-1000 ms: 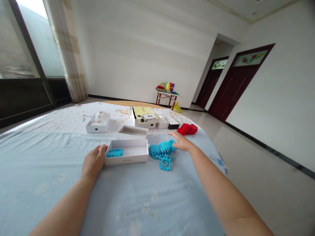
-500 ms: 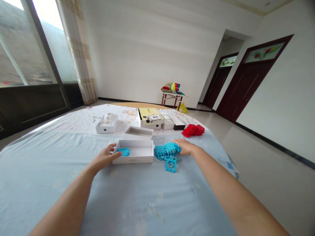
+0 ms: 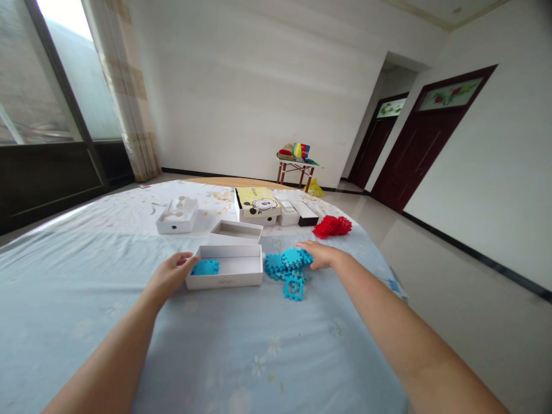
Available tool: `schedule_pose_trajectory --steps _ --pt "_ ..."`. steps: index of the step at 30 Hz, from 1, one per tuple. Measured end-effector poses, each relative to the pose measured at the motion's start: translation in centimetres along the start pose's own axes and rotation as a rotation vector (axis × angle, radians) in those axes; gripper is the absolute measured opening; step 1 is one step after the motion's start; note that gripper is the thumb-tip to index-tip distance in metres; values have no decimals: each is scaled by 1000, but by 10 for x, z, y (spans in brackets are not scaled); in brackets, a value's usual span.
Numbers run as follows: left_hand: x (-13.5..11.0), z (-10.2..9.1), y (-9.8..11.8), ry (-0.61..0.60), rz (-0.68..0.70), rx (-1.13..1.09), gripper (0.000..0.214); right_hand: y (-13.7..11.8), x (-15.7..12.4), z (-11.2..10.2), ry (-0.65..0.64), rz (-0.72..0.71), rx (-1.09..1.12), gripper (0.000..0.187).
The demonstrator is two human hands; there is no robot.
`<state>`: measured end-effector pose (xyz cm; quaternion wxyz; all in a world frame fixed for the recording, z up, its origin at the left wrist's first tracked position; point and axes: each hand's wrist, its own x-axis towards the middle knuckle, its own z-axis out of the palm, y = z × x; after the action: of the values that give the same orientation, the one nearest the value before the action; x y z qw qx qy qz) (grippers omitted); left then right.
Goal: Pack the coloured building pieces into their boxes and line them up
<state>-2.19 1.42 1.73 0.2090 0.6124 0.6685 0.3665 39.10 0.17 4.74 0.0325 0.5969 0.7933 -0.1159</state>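
Note:
A white open box point(image 3: 224, 280) stands on the cloth with a flat blue interlocking piece point(image 3: 206, 267) lying at its left end. My left hand point(image 3: 171, 273) is at the left wall of this box, fingers curled and thumb at the rim, gripping it. To the right of the box is a heap of blue interlocking pieces point(image 3: 276, 263), with one square frame-like piece point(image 3: 294, 288) in front. My right hand point(image 3: 318, 255) closes on the heap's upper right end. Its fingertips are partly hidden behind the pieces.
Behind the box lies a shallow white lid point(image 3: 236, 231). Farther back are a white box with an insert point(image 3: 177, 218), a yellow cartoon box point(image 3: 259, 207), a small white box point(image 3: 288, 215), a black-and-white box point(image 3: 307, 215) and red interlocking pieces point(image 3: 332, 226).
The whole view has shifted slightly left. My left thumb has drawn back from over the blue piece to the box's left rim. My right hand stays at the blue heap.

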Motion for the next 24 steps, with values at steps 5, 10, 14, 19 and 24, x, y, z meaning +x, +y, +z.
schedule_pose_trajectory --steps 5,10,14,19,24 --pt "0 -2 -5 -7 -50 -24 51 1 2 -1 25 -45 -31 86" --pt "-2 1 -7 36 -24 -23 47 2 4 -2 59 -33 -77 73" --pt "-4 3 -6 79 -19 -22 44 5 2 -5 69 9 -81 72" --pt "-7 5 -4 112 11 -59 43 6 -6 -15 87 76 -52 74" --pt "-9 7 -4 113 42 -84 42 4 -12 -21 51 68 -17 71"
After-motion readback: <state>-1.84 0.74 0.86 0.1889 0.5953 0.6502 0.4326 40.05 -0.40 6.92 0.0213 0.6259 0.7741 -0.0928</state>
